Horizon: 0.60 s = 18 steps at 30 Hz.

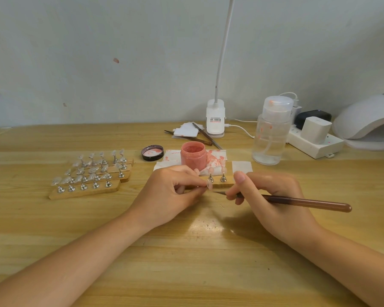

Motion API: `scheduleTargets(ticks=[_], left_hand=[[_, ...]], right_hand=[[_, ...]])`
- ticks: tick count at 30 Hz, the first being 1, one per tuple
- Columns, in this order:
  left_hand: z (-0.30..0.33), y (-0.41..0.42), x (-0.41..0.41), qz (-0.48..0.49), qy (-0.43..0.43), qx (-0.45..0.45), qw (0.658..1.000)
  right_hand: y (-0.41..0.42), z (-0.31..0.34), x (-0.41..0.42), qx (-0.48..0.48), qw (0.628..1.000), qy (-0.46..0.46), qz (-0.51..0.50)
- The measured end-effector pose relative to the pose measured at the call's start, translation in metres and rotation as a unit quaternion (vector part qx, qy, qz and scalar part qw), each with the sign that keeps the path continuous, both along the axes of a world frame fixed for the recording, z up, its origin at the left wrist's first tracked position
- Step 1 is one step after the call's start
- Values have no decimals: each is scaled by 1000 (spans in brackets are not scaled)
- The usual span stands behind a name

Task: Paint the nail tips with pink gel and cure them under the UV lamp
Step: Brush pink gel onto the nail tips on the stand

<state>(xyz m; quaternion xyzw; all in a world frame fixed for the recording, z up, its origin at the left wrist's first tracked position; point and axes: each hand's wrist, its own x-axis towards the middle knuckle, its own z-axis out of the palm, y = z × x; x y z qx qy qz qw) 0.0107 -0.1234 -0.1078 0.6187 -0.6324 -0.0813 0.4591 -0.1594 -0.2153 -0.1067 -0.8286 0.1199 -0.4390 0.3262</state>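
Two hands at work: left hand (173, 191) pinches a nail tip (209, 184) to steady it, right hand (273, 196) grips the brush (297, 201), bristles just at the tip's 4 o'clock. Open pink gel jar (193, 155) at 12; UV lamp (368, 120) far at 2.

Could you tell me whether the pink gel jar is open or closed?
Open: the pink gel jar has no lid, and its black lid lies upturned beside it.
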Motion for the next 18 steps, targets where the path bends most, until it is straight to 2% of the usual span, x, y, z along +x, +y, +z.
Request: scheduleTargets(ticks=[5, 10, 14, 18], left_hand=[[0, 0, 0, 2, -5, 0, 1000], [0, 1, -1, -1, -10, -2, 1000], [1, 1, -1, -3, -27, -9, 1000], [1, 0, -1, -3, -30, -12, 999]], right_hand=[[-2, 1, 3, -13, 999, 49, -17], [-1, 1, 0, 1, 1000, 7, -10], [-3, 1, 3, -7, 998, 58, -17], [0, 1, -1, 8, 1000, 10, 3]])
